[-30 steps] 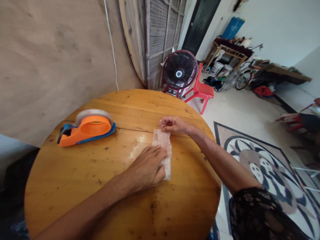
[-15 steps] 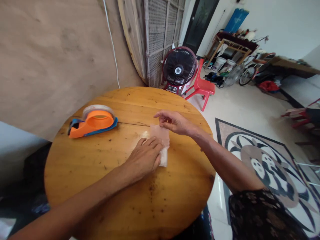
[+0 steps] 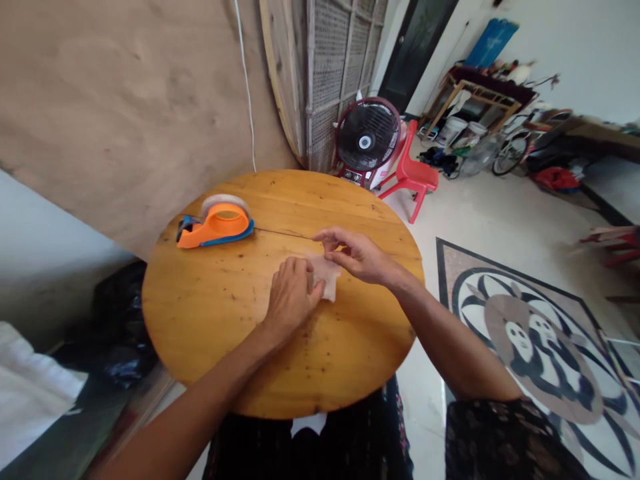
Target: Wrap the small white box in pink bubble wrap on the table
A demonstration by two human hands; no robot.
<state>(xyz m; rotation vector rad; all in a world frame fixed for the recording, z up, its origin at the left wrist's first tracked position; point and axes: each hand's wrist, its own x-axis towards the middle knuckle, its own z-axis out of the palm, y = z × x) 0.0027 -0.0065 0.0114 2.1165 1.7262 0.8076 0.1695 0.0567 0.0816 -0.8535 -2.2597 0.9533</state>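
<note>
A small pale, translucent piece that looks like plastic wrap [image 3: 329, 275] lies on the round wooden table [image 3: 210, 333], between my two hands. My left hand [image 3: 293, 287] is at its left side, thumb on the near part and fingers bent over the left edge. At the far edge of the wrap is my right hand [image 3: 357, 255], its fingers curled and the thumb tip close to the index finger, pinching there. Part of the wrap is hidden under the fingers. An orange and blue tape dispenser [image 3: 213, 230] with a roll of tape stands at the table's far left.
A plywood board [image 3: 125, 100] leans beyond the table. Past the far edge stand a dark red fan [image 3: 367, 137] and a red plastic chair [image 3: 417, 173]. A floor panel with a panda pattern [image 3: 545, 347] lies to the right. Dark bags [image 3: 120, 327] are at the left.
The wrap looks shorter, its near end now closer to the far side. My left hand has turned more upright, with its fingers closer together. The view has shifted, showing more floor at the left.
</note>
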